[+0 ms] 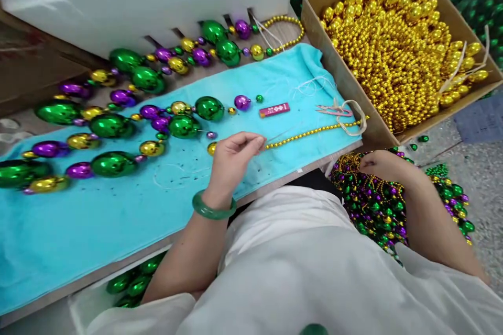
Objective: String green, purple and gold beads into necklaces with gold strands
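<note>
My left hand [239, 154], with a green bangle at its wrist, is closed in a pinch over the turquoise cloth [118, 220]. A thin pale strand [285, 133] runs from its fingertips; thread or needle, I cannot tell. Beside the fingertips lies a string of small gold beads [314, 131], ending near a white loop [356, 120]. My right hand [383, 165] is curled over a heap of green, purple and gold bead necklaces [373, 209] below the table edge; what it grips is hidden. Large green, gold and purple beads [113, 164] lie in rows on the left.
A cardboard box [353, 94] full of gold bead strings stands at the right. Pink thread snips [336, 110] and a small red packet [274, 110] lie on the cloth. A white foam block [157, 0] with slots borders the back. Green beads [418, 141] are on the floor.
</note>
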`<state>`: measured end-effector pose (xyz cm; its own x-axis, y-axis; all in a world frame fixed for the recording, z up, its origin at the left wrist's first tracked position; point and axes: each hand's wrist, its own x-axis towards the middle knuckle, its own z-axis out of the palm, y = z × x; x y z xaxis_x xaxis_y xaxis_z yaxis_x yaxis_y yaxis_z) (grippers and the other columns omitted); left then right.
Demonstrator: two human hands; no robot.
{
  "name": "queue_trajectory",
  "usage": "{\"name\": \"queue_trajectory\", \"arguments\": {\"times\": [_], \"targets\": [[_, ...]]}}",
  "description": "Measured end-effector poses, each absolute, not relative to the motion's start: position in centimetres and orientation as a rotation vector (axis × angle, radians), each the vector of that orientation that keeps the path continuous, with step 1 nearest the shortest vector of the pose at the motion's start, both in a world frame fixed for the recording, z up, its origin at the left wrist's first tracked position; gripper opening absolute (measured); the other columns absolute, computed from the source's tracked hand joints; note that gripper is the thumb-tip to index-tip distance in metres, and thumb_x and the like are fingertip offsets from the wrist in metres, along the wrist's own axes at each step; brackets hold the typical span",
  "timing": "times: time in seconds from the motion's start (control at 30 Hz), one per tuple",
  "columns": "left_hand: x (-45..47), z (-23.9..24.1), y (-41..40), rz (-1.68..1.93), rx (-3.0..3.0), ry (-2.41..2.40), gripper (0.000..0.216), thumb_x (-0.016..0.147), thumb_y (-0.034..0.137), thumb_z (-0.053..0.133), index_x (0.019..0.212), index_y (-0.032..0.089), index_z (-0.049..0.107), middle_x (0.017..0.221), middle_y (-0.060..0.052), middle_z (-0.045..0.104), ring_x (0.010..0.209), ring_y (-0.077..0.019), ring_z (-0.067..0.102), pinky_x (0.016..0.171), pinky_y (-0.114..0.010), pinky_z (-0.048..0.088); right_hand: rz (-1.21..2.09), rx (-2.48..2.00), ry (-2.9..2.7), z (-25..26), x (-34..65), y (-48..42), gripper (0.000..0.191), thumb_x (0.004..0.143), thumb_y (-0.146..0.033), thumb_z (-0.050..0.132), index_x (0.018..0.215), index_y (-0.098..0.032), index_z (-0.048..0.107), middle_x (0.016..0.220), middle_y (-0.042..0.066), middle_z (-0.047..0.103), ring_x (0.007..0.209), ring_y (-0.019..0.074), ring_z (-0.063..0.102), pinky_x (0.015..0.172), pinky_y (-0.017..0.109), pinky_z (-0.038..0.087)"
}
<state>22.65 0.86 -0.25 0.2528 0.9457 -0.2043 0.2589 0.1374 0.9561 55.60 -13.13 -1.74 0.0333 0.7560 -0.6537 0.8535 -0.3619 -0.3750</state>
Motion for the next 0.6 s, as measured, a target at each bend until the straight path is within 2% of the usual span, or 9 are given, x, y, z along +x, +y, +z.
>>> {"name": "queue_trajectory", "arguments": {"times": [0.07, 0.13, 0.23, 0.33, 0.4, 0.47, 0.53, 0.6], "targets": [[22.9, -0.2, 1.0, 0.787, 1.401, 1.245, 0.014, 0.073, 0.032, 0.068, 0.075, 0.019, 0.072, 0.074, -0.002, 0.069, 0.069, -0.0137, 0.058, 0.066, -0.025, 0.048, -0.961, 2.231, 1.561, -3.3, 54.4, -14.3, 0.019, 0.079, -0.021, 0.054, 0.074, -0.018, 0.072, 0.077, 0.009, 0.071, 0.067, 0.0192, 0.062, 0.058, 0.027, 0.041], [22.9, 0.1, 1.0, 0.837, 1.457, 1.234, 0.013, 0.073, 0.032, 0.069, 0.076, 0.019, 0.072, 0.084, -0.003, 0.07, 0.08, -0.0161, 0.061, 0.075, -0.027, 0.049, -0.816, 2.266, 1.539, -3.5, 52.8, -14.5, 0.021, 0.081, -0.022, 0.052, 0.076, -0.016, 0.072, 0.078, 0.013, 0.07, 0.07, 0.0232, 0.063, 0.059, 0.03, 0.041], [22.6, 1.3, 1.3, 0.872, 1.588, 1.171, 0.011, 0.074, 0.03, 0.069, 0.075, 0.02, 0.073, 0.102, -0.004, 0.068, 0.104, -0.0213, 0.059, 0.093, -0.033, 0.045, -0.928, 2.457, 1.887, -1.3, 50.0, -13.0, 0.021, 0.083, -0.03, 0.054, 0.078, -0.02, 0.071, 0.076, 0.01, 0.07, 0.072, 0.0233, 0.063, 0.065, 0.033, 0.045], [22.2, 3.6, 1.5, 0.83, 1.669, 1.076, 0.009, 0.076, 0.028, 0.068, 0.074, 0.021, 0.073, 0.114, -0.004, 0.064, 0.116, -0.0241, 0.054, 0.103, -0.039, 0.039, -1.333, 2.774, 2.401, 1.1, 46.1, -9.2, 0.02, 0.083, -0.036, 0.058, 0.092, -0.023, 0.071, 0.092, 0.005, 0.07, 0.078, 0.0184, 0.063, 0.071, 0.032, 0.048], [22.1, 5.1, 1.6, 0.817, 1.658, 1.046, 0.007, 0.075, 0.026, 0.069, 0.072, 0.021, 0.073, 0.114, -0.004, 0.064, 0.119, -0.0255, 0.052, 0.105, -0.041, 0.037, -1.968, 2.661, 2.455, 1.9, 42.9, -6.0, 0.029, 0.079, -0.038, 0.064, 0.103, -0.024, 0.068, 0.098, 0.004, 0.069, 0.072, 0.0155, 0.061, 0.062, 0.029, 0.049], [21.9, 6.3, 1.6, 0.832, 1.621, 1.054, 0.005, 0.073, 0.024, 0.072, 0.07, 0.02, 0.072, 0.112, -0.005, 0.064, 0.12, -0.0265, 0.052, 0.104, -0.042, 0.037, -2.568, 2.335, 2.32, 1.9, 39.7, -3.3, 0.035, 0.073, -0.039, 0.068, 0.104, -0.022, 0.066, 0.095, 0.004, 0.068, 0.069, 0.0146, 0.061, 0.053, 0.026, 0.047], [21.6, 6.5, 1.6, 0.855, 1.597, 1.065, 0.004, 0.071, 0.021, 0.073, 0.068, 0.019, 0.072, 0.111, -0.005, 0.064, 0.119, -0.0262, 0.052, 0.103, -0.041, 0.037, -2.819, 2.15, 2.18, 1.4, 37.4, -1.6, 0.031, 0.069, -0.04, 0.07, 0.093, -0.019, 0.067, 0.082, 0.003, 0.067, 0.064, 0.0136, 0.059, 0.048, 0.024, 0.044], [21.2, 5.7, 1.8, 0.878, 1.607, 1.069, 0.005, 0.074, 0.021, 0.071, 0.069, 0.019, 0.072, 0.111, -0.005, 0.064, 0.116, -0.0247, 0.054, 0.102, -0.039, 0.038, -2.791, 2.179, 2.146, 0.7, 36.6, -1.1, 0.025, 0.068, -0.037, 0.07, 0.081, -0.017, 0.065, 0.068, 0.001, 0.062, 0.057, 0.0112, 0.055, 0.046, 0.023, 0.041]]}}
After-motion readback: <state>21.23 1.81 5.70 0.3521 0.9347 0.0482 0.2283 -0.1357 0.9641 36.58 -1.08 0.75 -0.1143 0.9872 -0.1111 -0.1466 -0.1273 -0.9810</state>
